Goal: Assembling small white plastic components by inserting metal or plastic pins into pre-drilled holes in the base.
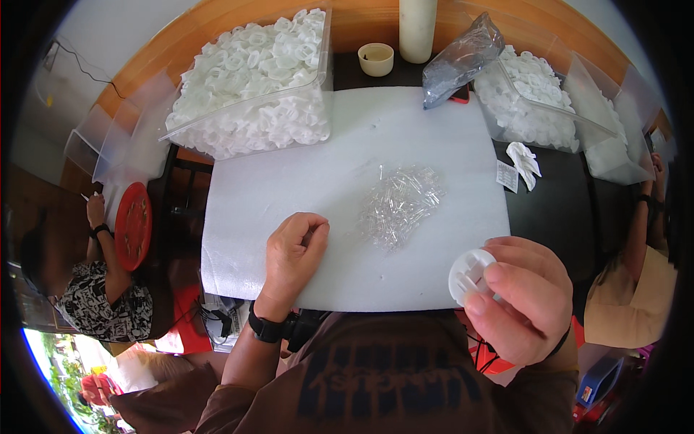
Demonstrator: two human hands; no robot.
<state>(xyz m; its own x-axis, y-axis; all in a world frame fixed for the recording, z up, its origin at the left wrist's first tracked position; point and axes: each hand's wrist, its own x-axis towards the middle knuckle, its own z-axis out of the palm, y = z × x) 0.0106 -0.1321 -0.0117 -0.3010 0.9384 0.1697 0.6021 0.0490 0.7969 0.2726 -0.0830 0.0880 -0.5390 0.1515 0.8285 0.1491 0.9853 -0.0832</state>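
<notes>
Right hand [531, 289], four o'clock from the foam sheet's [303, 181] centre: thumb and fingers clamped on round white part [461, 275]. Left hand [293, 253], eight o'clock: apart, curled; cannot tell whether loaded. Clear pins [401, 206]: heaped, three o'clock. Handling: probably best rim-pinched, ribs uncovered.

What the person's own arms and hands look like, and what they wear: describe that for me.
The left hand and right hand are both bare, without gloves. A black band is worn on the left wrist; a dark strip shows by the right wrist, too hidden to identify. The brown left sleeve stops well short of the wrist.
</notes>
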